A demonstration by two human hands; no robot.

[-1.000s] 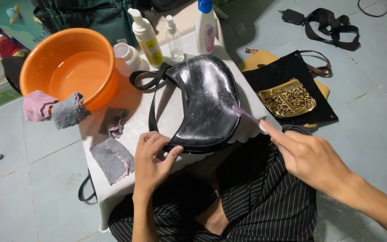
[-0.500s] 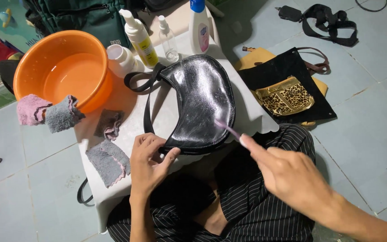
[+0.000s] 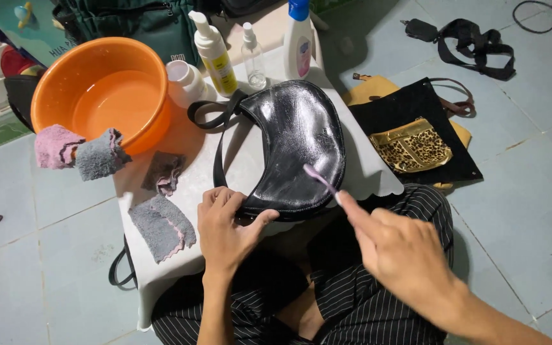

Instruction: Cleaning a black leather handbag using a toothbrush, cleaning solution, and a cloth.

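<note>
Black handbag (image 3: 298,144) pinned by left hand (image 3: 225,230); right hand (image 3: 397,252) angles toothbrush (image 3: 319,179).

Bottles (image 3: 250,48) and an orange basin (image 3: 100,89) crowd the table's (image 3: 161,262) far side; its near-left corner lies open.

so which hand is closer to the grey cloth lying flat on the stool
Left. The left hand holds the black bag's near edge, just right of the grey cloth. The right hand holds a pink brush on the bag, farther right.
</note>
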